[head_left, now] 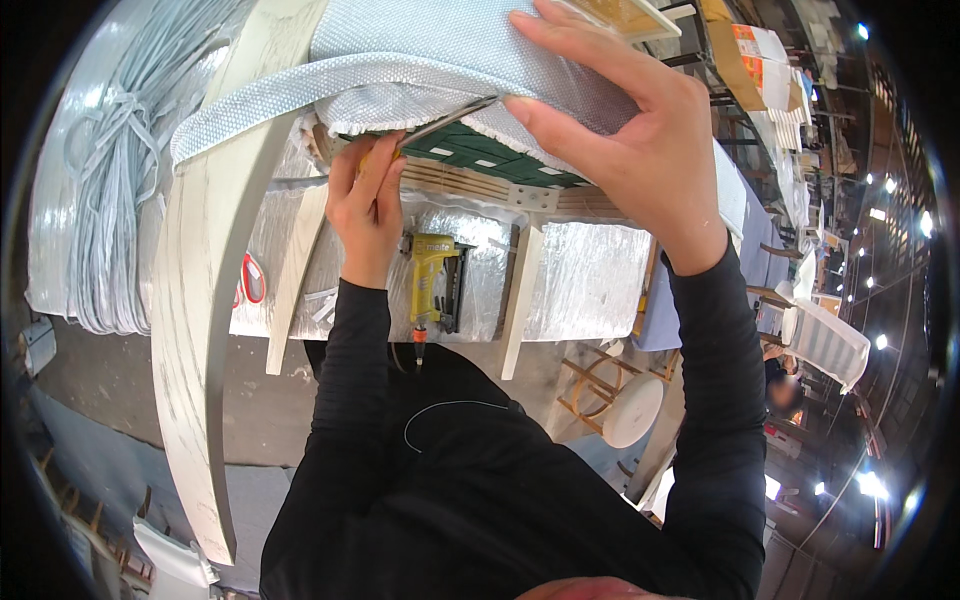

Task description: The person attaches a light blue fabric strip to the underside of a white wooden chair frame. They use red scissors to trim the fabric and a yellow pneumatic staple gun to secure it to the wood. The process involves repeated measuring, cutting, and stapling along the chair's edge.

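Observation:
A pale wooden chair frame (200,300) lies on a foil-covered bench (590,275), its seat wrapped in light grey woven fabric (400,60). My left hand (368,205) grips a thin metal hand tool (450,118) whose tip pokes under the fabric's frayed edge, beside green webbing (480,155) on the seat underside. My right hand (625,125) presses and pinches the fabric over the seat edge, thumb close to the tool's tip. A yellow pneumatic stapler (432,285) rests on the bench below my left wrist.
Coiled grey-white cord (110,180) lies at the left. Red-handled scissors (250,280) sit on the bench behind the chair leg. A round stool (620,400) and a striped chair (825,340) stand on the floor at right, near another person (785,385).

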A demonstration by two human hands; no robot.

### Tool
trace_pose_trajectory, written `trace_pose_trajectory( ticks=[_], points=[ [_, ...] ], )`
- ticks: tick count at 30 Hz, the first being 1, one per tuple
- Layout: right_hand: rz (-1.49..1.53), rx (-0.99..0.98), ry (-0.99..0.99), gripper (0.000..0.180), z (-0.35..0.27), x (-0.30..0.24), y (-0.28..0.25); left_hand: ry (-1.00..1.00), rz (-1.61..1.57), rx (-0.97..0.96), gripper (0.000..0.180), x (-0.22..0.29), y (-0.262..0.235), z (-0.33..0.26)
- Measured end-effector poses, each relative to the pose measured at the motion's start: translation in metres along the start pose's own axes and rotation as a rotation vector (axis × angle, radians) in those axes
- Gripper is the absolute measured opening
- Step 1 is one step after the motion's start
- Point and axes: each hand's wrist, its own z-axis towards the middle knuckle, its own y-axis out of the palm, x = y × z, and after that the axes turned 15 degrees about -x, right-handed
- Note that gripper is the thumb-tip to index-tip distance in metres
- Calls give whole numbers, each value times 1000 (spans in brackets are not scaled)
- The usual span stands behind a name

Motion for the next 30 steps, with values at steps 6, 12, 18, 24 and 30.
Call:
trace_pose_trajectory(
  ticks=[6,12,18,24,30],
  points=[
    [92,-8,11,53,1,5,3,33,68,29,31,4,-3,1],
    [42,-15,12,53,2,1,0,46,-67,-212,30,-2,-29,9],
    [10,-12,21,52,2,1,-1,-160,-1132,-741,46,-47,-33,19],
    [37,-5,-8,52,3,-2,1,-144,-1827,-1150,39,-52,-7,14],
    [-160,27,-70,53,-10,-1,11,-630,-747,-966,17,-31,-100,-101]
  ],
)
